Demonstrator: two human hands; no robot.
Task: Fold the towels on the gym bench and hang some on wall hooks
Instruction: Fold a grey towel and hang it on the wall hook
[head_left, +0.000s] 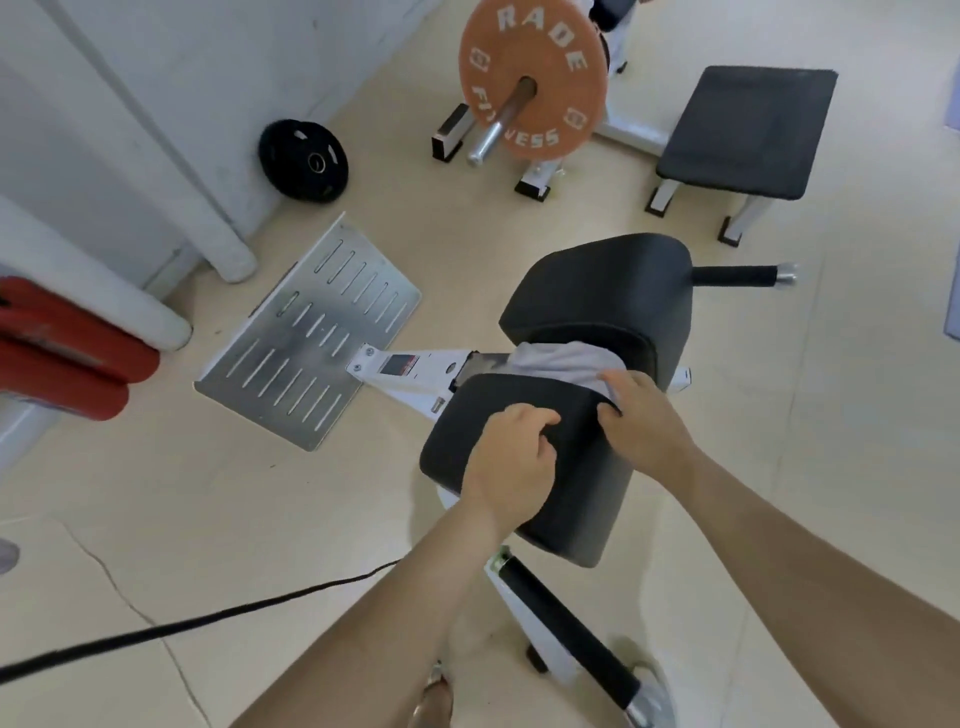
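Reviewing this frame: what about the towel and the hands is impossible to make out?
Head view only.
Towel: sunk between far pad and near pad; the latter and the right hand cover its near part, so size and folds are hidden.
Right hand's grip: fingertips curl at the pad's edge; pinching or merely touching is unclear.
Left hand: curled fingers hide the palm.
Wall hooks: outside the frame.
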